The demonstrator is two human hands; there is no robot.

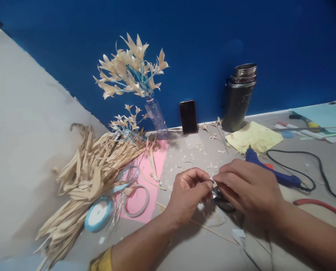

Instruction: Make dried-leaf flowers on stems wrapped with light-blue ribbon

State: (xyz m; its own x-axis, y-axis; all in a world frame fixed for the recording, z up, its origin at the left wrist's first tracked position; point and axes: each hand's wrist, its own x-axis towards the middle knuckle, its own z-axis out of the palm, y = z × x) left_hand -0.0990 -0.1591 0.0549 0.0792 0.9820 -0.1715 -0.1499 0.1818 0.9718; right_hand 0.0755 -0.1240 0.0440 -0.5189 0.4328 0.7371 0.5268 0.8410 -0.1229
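My left hand [189, 192] is closed in a pinch, thumb against index finger, on something too small to make out. Its fingertips meet those of my right hand [248, 186], whose fingers are curled and pressed together; what they hold is hidden. Directly below the right fingers show black-handled scissors [224, 205], and I cannot tell whether they are gripped or lie on the table. Thin dry strips [213, 230] lie on the table under my wrists. To the right of my right hand rests a blue glue gun [269, 169] with its black cord.
Dried husks [89, 169], a light blue ribbon roll [99, 213] and a grey ring [136, 201] are at left, by pink paper [156, 169]. Husk flowers [131, 71] stand in a clear bottle [156, 116]. Behind are a phone [188, 116], a dark flask [239, 98] and yellow paper [255, 135].
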